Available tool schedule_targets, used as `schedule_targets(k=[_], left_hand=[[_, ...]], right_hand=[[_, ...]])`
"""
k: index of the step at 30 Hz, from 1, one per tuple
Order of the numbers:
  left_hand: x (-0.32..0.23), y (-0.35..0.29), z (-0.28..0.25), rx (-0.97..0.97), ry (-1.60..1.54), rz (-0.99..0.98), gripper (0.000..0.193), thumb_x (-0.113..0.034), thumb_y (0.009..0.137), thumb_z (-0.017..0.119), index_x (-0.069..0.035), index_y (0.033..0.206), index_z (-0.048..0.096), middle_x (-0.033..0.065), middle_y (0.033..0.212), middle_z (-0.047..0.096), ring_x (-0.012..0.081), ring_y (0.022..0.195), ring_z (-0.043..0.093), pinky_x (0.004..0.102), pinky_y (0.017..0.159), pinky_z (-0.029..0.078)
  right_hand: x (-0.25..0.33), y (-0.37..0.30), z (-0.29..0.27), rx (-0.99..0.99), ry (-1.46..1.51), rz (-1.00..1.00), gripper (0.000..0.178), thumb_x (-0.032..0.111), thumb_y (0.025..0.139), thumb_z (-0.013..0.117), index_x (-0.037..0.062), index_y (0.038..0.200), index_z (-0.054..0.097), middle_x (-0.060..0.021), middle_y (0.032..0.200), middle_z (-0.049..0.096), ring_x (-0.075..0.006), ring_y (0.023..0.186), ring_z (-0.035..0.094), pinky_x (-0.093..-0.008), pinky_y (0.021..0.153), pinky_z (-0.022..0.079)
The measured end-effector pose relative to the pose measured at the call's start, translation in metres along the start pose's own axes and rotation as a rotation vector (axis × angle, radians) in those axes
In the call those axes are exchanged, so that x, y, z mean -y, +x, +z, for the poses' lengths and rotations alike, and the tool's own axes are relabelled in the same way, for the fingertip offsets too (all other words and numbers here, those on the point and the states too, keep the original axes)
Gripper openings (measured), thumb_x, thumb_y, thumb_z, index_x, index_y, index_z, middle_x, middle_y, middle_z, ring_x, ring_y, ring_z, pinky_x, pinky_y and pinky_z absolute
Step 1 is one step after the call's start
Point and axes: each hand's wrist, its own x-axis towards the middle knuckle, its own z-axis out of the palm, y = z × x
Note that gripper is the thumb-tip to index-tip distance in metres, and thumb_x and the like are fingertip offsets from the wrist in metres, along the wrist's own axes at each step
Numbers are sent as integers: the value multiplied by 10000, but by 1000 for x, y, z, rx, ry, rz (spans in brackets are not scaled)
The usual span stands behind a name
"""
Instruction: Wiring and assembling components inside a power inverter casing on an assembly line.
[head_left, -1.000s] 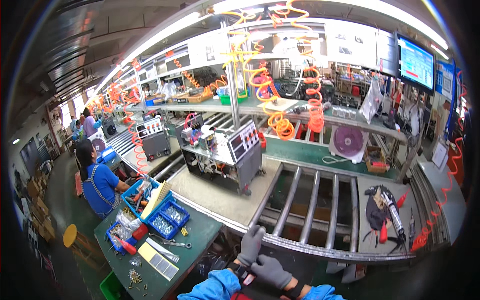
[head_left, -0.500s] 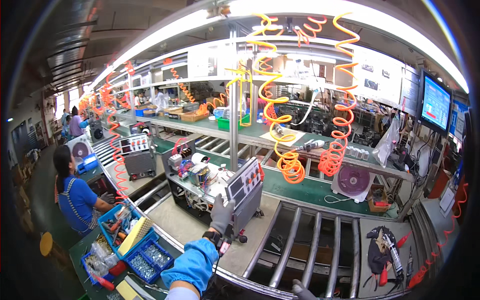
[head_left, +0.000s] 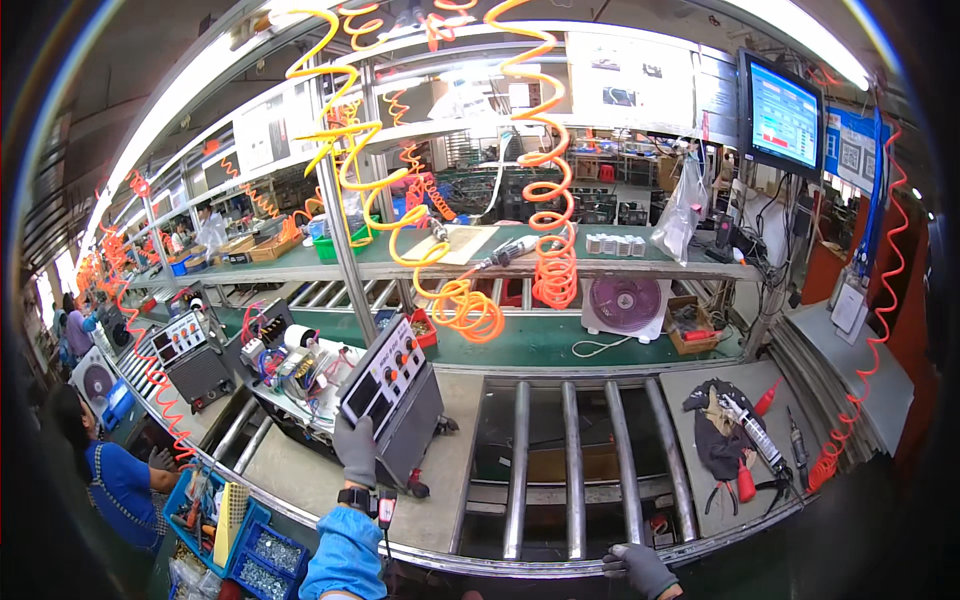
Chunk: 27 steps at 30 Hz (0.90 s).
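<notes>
My left hand (head_left: 356,452), in a grey glove, grips the lower left edge of the control panel (head_left: 384,372) of a dark metal machine. Orange knobs and a dark display show on that panel, which leans back. Behind it the machine lies open, with wiring (head_left: 300,375) and a white cylinder (head_left: 301,337) exposed. The machine rests on a beige board (head_left: 300,480) on the roller line. My right hand (head_left: 642,570), also gloved, lies at the line's near metal rail with its fingers apart and holds nothing.
Bare rollers (head_left: 571,470) run right of the machine. A board at right bears a dark cloth, pliers and a caulking gun (head_left: 752,428). Coiled air hoses (head_left: 555,270) hang ahead. Bins of tools and screws (head_left: 270,560) stand at near left, beside a co-worker (head_left: 125,490).
My view has swung to the right, so the scene sits further left. My left hand remains at the control panel. The right hand has come further into view at the near rail.
</notes>
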Motion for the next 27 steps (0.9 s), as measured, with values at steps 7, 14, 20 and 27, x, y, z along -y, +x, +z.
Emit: schedule_targets(k=[7, 14, 20, 27], left_hand=[[-41, -107, -13, 37, 19, -22, 348, -229, 753, 667, 49, 962, 650, 159, 843, 687, 258, 731, 655, 398, 676, 506], [-112, -162, -2, 609, 473, 166, 356, -286, 784, 667, -9, 1005, 637, 204, 869, 656, 361, 810, 649, 444, 713, 509], [-121, -19, -26, 220, 436, 633, 263, -202, 792, 687, -49, 1003, 652, 137, 833, 647, 314, 769, 627, 411, 694, 506], [-104, 66, 75, 575, 601, 901, 309, -398, 701, 721, -109, 808, 694, 91, 888, 642, 299, 905, 593, 425, 743, 499]], right_hand=[[32, 51, 21, 304, -387, -56, 440, 311, 878, 656, -59, 1111, 611, -82, 941, 646, -153, 834, 627, -302, 756, 512], [43, 76, 85, 349, -459, -176, 677, 474, 933, 546, 14, 1402, 381, -110, 1276, 505, -190, 1118, 513, -359, 881, 470], [64, 33, 69, 258, -347, -333, 710, 521, 945, 504, 33, 1435, 344, -94, 1304, 473, -195, 1125, 501, -387, 960, 449], [88, -3, -7, -216, -171, -199, 610, 419, 957, 527, 8, 1391, 408, -109, 1265, 517, -198, 1102, 522, -348, 973, 446]])
